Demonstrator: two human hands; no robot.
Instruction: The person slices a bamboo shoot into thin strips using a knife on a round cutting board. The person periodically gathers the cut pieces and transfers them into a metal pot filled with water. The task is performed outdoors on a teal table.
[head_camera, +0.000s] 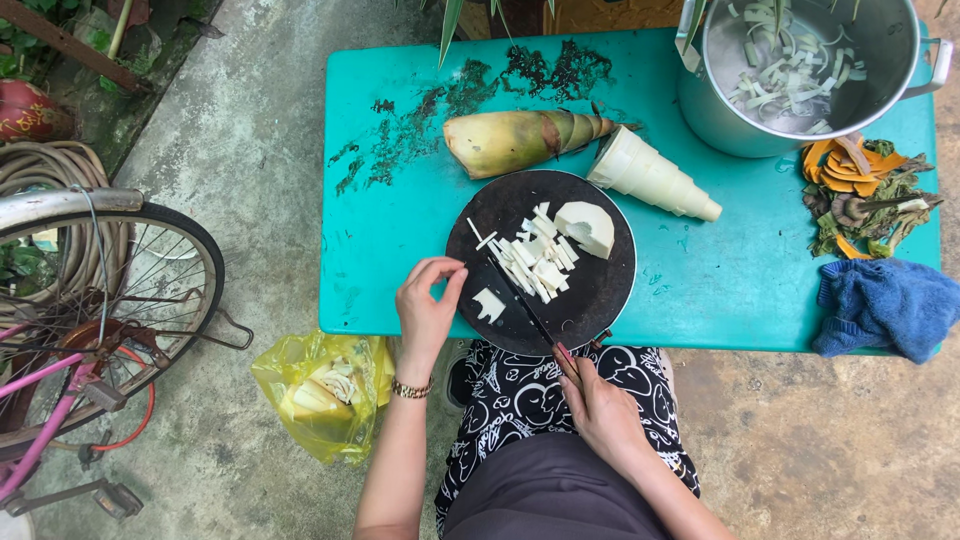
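**Knife over the bamboo slices on the round board**

Low in the middle of the frame the right hand (600, 410) has its fingers closed around the handle of a dark knife (525, 305), whose blade runs up and to the left across the round black cutting board (600, 290). The left hand (428, 305) sits at the board's left edge with fingers curled loosely, thumb and forefinger apart, holding nothing, just beside a small pale bamboo piece (489, 304). A pile of cut white strips (538, 258) lies at the board's centre, a larger chunk (587, 227) to its upper right. The board rests on a teal table (720, 290). Above it lie an unpeeled bamboo shoot (520, 140) and a peeled cone (652, 177); a steel pot (800, 75) stands in the upper right
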